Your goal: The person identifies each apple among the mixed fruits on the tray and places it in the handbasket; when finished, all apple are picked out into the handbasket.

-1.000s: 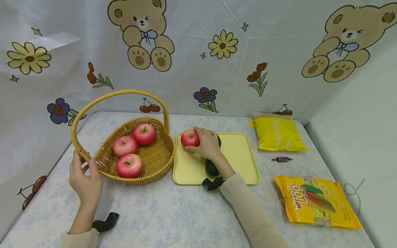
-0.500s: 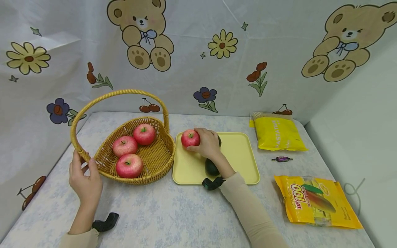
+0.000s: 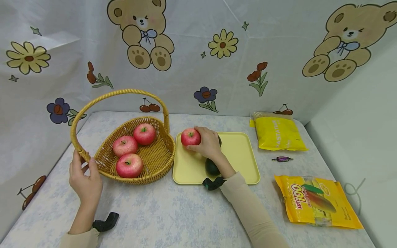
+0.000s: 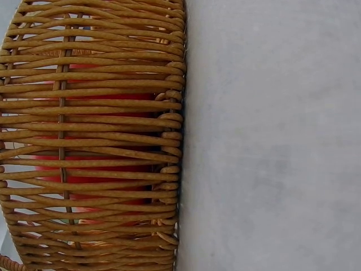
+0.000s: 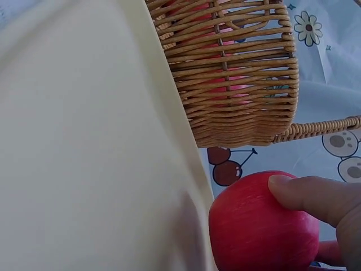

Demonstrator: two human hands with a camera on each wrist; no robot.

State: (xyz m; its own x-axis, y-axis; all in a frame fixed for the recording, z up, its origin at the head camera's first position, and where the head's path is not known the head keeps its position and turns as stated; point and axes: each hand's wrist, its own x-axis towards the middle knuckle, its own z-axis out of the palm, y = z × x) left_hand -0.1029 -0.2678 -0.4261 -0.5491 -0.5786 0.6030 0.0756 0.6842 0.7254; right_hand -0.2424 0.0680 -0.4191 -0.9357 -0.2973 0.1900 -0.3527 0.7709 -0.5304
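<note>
In the head view my left hand (image 3: 85, 179) grips the lower left end of the handle of a wicker basket (image 3: 158, 151). Three red apples (image 3: 129, 165) lie inside the basket; its woven side (image 4: 113, 130) fills the left part of the left wrist view, red showing through. My right hand (image 3: 207, 143) holds another red apple (image 3: 190, 137) over the far left corner of a yellow tray (image 3: 238, 158). Thumb and fingers sit on either side of that apple (image 5: 259, 226) in the right wrist view. A dark green rounded thing (image 3: 211, 167) on the tray is partly hidden beneath my right wrist.
To the right of the tray lie a yellow pasta bag (image 3: 279, 134), a small purple wrapped candy (image 3: 282, 159) and an orange-yellow bag with a mango picture (image 3: 317, 201). A printed cloth (image 3: 192, 69) hangs behind the table. The basket's tall handle (image 3: 124, 92) arches above its rim.
Hardly anything differs. The apple in my right hand has shifted very slightly to the right; my left hand stays on the basket handle.
</note>
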